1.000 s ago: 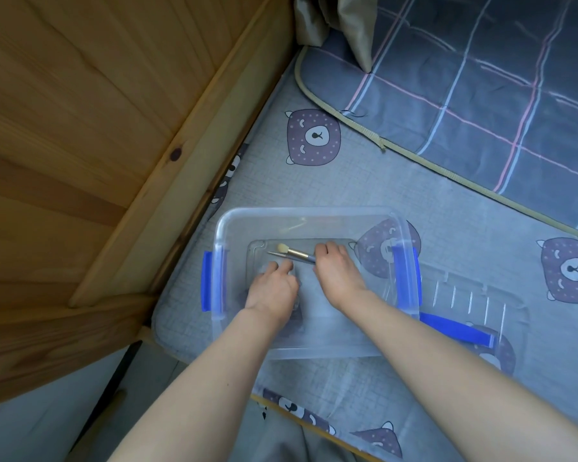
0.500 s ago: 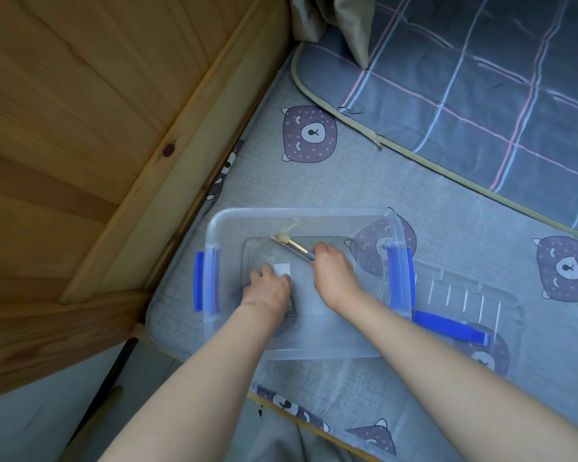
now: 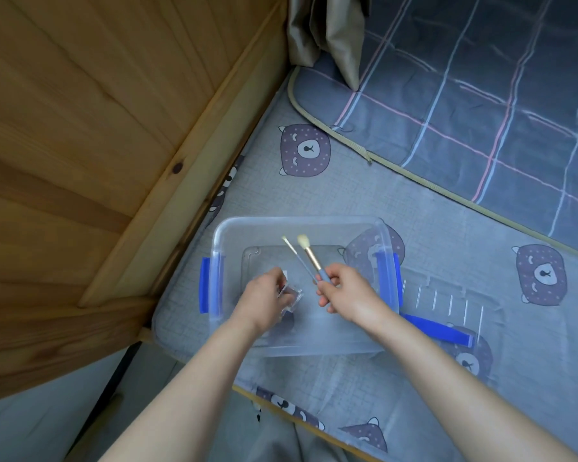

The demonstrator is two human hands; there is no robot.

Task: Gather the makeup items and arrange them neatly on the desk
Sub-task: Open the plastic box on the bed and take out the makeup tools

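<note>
A clear plastic storage box [image 3: 301, 225] with blue side latches sits on the bed sheet near the bed's edge. My right hand [image 3: 346, 291] grips two makeup brushes above the box: a thicker one with a blue handle and pale bristles [image 3: 311, 256] and a thin one [image 3: 294, 253] beside it, both pointing away from me. My left hand [image 3: 264, 300] holds a small clear square case [image 3: 291, 295] over the box's left half. The inside of the box under my hands is partly hidden.
The box's clear lid [image 3: 447, 301] with a blue handle lies right of the box. A wooden bed wall [image 3: 114, 128] runs along the left. A plaid quilt [image 3: 481, 95] covers the far right of the bear-print sheet [image 3: 314, 178].
Both hands have lifted from the box's floor. The right hand raised the brushes, now angled upright. The left hand picked up the small clear case.
</note>
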